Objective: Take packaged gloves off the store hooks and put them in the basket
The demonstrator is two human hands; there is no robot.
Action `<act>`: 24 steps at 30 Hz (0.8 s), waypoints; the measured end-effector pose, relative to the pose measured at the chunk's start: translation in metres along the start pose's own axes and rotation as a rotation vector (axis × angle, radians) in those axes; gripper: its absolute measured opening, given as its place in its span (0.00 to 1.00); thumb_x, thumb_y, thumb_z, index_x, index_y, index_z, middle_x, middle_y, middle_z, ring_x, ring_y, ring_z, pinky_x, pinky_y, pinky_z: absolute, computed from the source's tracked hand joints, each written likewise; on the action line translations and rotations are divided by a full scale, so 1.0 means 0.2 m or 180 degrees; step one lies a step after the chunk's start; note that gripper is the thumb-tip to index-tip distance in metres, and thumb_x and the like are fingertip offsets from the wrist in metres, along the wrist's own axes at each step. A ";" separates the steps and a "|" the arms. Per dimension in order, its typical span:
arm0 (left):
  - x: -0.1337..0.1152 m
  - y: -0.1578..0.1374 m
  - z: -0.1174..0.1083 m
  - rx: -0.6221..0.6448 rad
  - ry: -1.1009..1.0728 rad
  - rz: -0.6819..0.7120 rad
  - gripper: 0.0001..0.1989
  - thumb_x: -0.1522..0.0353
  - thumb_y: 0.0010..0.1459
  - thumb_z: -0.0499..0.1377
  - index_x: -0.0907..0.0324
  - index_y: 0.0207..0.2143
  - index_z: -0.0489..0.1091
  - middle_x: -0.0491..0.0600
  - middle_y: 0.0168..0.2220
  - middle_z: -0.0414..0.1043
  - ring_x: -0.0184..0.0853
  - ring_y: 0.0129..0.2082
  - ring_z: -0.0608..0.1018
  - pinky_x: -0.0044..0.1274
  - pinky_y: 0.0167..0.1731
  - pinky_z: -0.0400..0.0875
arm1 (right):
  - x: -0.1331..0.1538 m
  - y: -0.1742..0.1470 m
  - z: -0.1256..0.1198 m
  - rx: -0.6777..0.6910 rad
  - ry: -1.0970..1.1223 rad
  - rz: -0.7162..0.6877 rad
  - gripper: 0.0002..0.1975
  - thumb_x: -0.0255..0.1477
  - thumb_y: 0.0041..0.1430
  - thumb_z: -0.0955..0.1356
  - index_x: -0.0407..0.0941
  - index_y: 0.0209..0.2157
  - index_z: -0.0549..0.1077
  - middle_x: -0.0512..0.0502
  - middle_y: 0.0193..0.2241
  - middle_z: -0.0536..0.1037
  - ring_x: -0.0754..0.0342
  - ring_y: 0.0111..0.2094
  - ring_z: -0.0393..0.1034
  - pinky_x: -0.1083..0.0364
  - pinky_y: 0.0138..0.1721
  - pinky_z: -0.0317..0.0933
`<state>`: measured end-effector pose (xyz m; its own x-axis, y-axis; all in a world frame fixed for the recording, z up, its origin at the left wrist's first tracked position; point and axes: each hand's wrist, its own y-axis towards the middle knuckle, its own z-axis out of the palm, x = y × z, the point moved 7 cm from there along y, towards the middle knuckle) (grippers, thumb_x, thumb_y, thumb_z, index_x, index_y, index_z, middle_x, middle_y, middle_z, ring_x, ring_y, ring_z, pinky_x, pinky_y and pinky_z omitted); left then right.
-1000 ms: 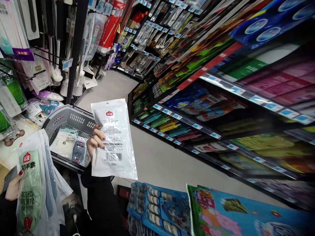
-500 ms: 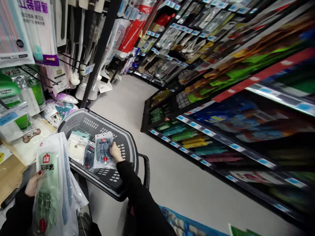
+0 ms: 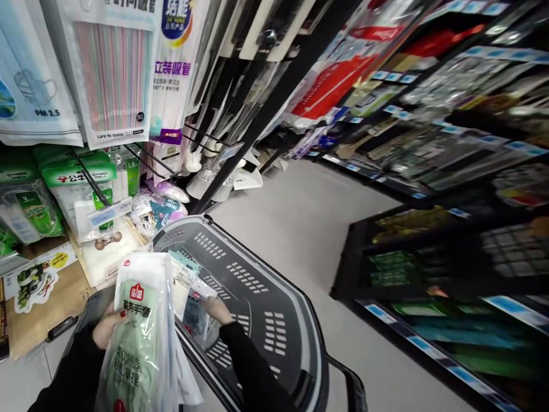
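Observation:
My left hand (image 3: 109, 326) grips a small stack of white-edged plastic packets. A pack of light green gloves (image 3: 132, 337) lies foremost, with more packets fanned behind it. My right hand (image 3: 218, 309) reaches into a grey shopping basket (image 3: 295, 297), its fingers closed on the top edge of a clear packet with dark blue-grey contents (image 3: 196, 313). Part of that packet is hidden by the hand and the black sleeve. Beside it in the basket, a cream-coloured packet (image 3: 180, 292) and a pale teal one (image 3: 184, 260) stand at the left end.
To the left, hooks hold packs of straws (image 3: 114, 80) and green-and-white packages (image 3: 77, 177). Below them lies a brown cardboard sheet (image 3: 47, 320) with a black marker-like object (image 3: 63, 329). Shelves of packaged goods (image 3: 429, 320) line the right, beyond a grey floor (image 3: 295, 194).
The view has swung left and closer to the hanging goods. My right hand has shifted toward the packets at the basket's left end. My left hand still holds its stack.

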<state>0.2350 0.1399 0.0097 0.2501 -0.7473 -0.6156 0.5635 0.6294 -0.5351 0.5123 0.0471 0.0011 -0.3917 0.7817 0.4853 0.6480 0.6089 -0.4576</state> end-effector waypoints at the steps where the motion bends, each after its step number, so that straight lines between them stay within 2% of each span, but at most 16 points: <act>1: 0.00 0.00 0.01 -0.0026 0.0015 -0.0001 0.27 0.67 0.34 0.70 0.57 0.41 0.73 0.51 0.29 0.79 0.51 0.39 0.77 0.35 0.39 0.70 | 0.04 -0.05 0.00 0.0124 0.0160 -0.0096 0.11 0.32 0.61 0.62 0.39 0.39 0.68 0.47 0.32 0.73 0.57 0.31 0.70 0.55 0.35 0.65; 3: 0.02 -0.01 0.03 -0.0062 0.0040 -0.0022 0.27 0.67 0.34 0.70 0.58 0.41 0.73 0.50 0.29 0.79 0.49 0.37 0.78 0.33 0.37 0.71 | 0.15 -0.22 -0.02 0.0309 0.0594 -0.0436 0.12 0.33 0.62 0.59 0.42 0.42 0.65 0.48 0.31 0.72 0.57 0.29 0.70 0.57 0.33 0.64; 5: 0.05 -0.02 0.08 -0.0065 0.0069 -0.0017 0.27 0.67 0.34 0.70 0.59 0.41 0.72 0.50 0.29 0.79 0.47 0.35 0.78 0.31 0.34 0.72 | 0.31 -0.47 -0.06 0.0300 0.1453 -0.1221 0.18 0.36 0.55 0.65 0.44 0.46 0.61 0.46 0.36 0.71 0.53 0.33 0.69 0.55 0.35 0.64; 6: 0.06 -0.03 0.11 -0.0042 0.0092 -0.0007 0.27 0.67 0.35 0.70 0.60 0.42 0.72 0.51 0.30 0.79 0.47 0.34 0.79 0.31 0.33 0.72 | 0.36 -0.58 -0.08 0.0125 0.1433 -0.1306 0.22 0.36 0.48 0.69 0.45 0.45 0.62 0.46 0.37 0.70 0.50 0.36 0.68 0.53 0.38 0.62; 8: 0.08 -0.06 0.18 0.0059 0.0182 0.0032 0.25 0.68 0.37 0.70 0.60 0.41 0.71 0.52 0.32 0.79 0.46 0.35 0.79 0.31 0.34 0.72 | 0.36 -0.72 -0.08 -0.0321 0.1204 -0.0999 0.22 0.33 0.43 0.72 0.45 0.41 0.64 0.44 0.38 0.69 0.47 0.40 0.66 0.52 0.39 0.60; 10: 0.10 -0.10 0.23 0.0119 0.0311 0.0052 0.23 0.68 0.39 0.70 0.60 0.40 0.71 0.53 0.33 0.79 0.46 0.36 0.78 0.31 0.36 0.71 | 0.32 -0.77 -0.06 -0.0592 0.1114 -0.0773 0.15 0.32 0.46 0.70 0.44 0.36 0.65 0.45 0.35 0.69 0.48 0.38 0.65 0.53 0.37 0.59; 12: 0.12 -0.14 0.23 -0.0013 0.0388 -0.0014 0.23 0.63 0.39 0.70 0.61 0.39 0.71 0.53 0.34 0.79 0.47 0.38 0.78 0.31 0.37 0.71 | 0.25 -0.77 -0.03 -0.0720 0.1218 -0.0769 0.08 0.34 0.53 0.66 0.43 0.30 0.66 0.48 0.29 0.68 0.52 0.31 0.64 0.56 0.33 0.58; 15: 0.15 -0.17 0.20 -0.0182 0.0464 -0.0140 0.25 0.56 0.42 0.66 0.61 0.40 0.71 0.53 0.36 0.78 0.46 0.41 0.77 0.31 0.39 0.71 | 0.12 -0.76 -0.01 -0.0883 0.1483 -0.0790 0.14 0.38 0.57 0.63 0.42 0.24 0.67 0.50 0.22 0.65 0.57 0.23 0.60 0.58 0.27 0.54; 18: 0.16 -0.17 0.20 -0.0081 0.0572 -0.0094 0.25 0.56 0.44 0.65 0.61 0.42 0.71 0.52 0.37 0.78 0.44 0.43 0.76 0.30 0.40 0.70 | 0.00 -0.80 -0.02 -0.1147 0.1871 -0.0623 0.16 0.41 0.56 0.63 0.41 0.26 0.70 0.48 0.23 0.69 0.57 0.23 0.62 0.59 0.26 0.55; 21: 0.15 -0.19 0.23 0.0044 0.0532 -0.0008 0.21 0.60 0.45 0.66 0.60 0.41 0.72 0.50 0.36 0.78 0.43 0.42 0.76 0.28 0.40 0.70 | -0.12 -0.87 -0.13 -0.1723 0.2210 -0.0316 0.18 0.43 0.54 0.64 0.41 0.30 0.70 0.46 0.26 0.72 0.54 0.27 0.65 0.58 0.28 0.58; 24: 0.11 -0.20 0.24 0.0083 0.0420 0.0009 0.19 0.63 0.45 0.66 0.59 0.40 0.72 0.49 0.33 0.78 0.42 0.41 0.77 0.28 0.39 0.71 | -0.28 -0.93 -0.32 -0.2319 0.2429 -0.0114 0.18 0.44 0.49 0.66 0.41 0.29 0.69 0.46 0.26 0.72 0.54 0.28 0.64 0.58 0.29 0.58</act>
<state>0.2552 0.0876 0.0447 0.1469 -0.7098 -0.6889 0.5837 0.6245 -0.5190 0.4558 -0.1188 0.1061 -0.0677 0.3183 0.9456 0.9790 0.2037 0.0015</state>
